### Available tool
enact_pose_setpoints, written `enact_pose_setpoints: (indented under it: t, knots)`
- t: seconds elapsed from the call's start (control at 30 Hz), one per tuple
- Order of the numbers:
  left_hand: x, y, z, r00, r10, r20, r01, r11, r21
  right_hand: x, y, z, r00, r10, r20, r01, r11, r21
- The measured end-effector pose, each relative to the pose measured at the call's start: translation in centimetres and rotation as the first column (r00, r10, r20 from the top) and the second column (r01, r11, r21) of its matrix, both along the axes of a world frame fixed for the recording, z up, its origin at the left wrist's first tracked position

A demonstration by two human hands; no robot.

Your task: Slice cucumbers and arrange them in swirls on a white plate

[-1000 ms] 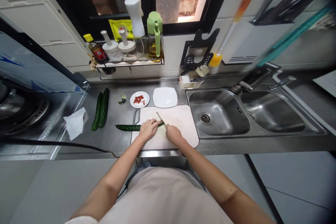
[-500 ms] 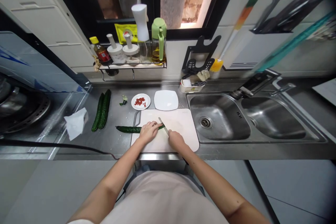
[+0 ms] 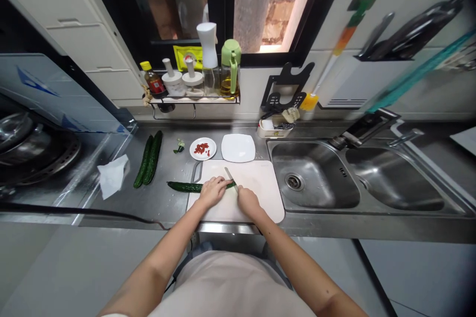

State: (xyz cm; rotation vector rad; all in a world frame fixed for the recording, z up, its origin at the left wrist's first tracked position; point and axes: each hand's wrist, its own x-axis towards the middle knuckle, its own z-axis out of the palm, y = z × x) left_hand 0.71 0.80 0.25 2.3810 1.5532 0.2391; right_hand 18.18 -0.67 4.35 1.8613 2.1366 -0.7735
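Observation:
A dark green cucumber (image 3: 185, 186) lies across the left part of the white cutting board (image 3: 256, 203), its left end reaching past the board's edge. My left hand (image 3: 212, 191) is closed over the cucumber, fingers pressing it down close to its right end. The handle of a kitchen knife (image 3: 228, 173) is gripped in my right hand (image 3: 248, 201). Its blade stands at the cucumber's right end, just beside my left fingertips. Whether the blade has cut into the flesh is too small to tell.
Behind the board are a plate of chopped red pieces (image 3: 202, 148) and a white square plate (image 3: 238, 147). Two cucumbers (image 3: 149, 159), green scraps (image 3: 179, 146) and a white tissue (image 3: 113, 176) lie to the left. A double sink (image 3: 316, 178) is on the right.
The camera view has tilted slightly, so everything sits a little lower in the picture. Both hands keep their hold on cucumber and knife, with the blade still at the right end.

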Motion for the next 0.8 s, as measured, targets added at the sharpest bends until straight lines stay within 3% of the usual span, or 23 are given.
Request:
enact_pose_setpoints:
  t: [0.23,0.6,0.8]
  knots:
    - [0.1,-0.1,0.1,1.0,0.01,0.003,-0.01,1.0,0.007,-0.5,0.3,0.3,1.0,-0.01,0.002,0.01,1.0,0.018]
    - [0.2,-0.1,0.2,1.0,0.013,0.017,-0.013,1.0,0.015,0.7,-2.0,-0.1,0.997,-0.03,0.069,0.029,1.0,0.006]
    - [0.1,-0.9,0.3,0.999,-0.007,0.031,0.007,1.0,0.0,0.4,-2.0,-0.1,0.997,-0.014,0.072,0.013,1.0,0.018]
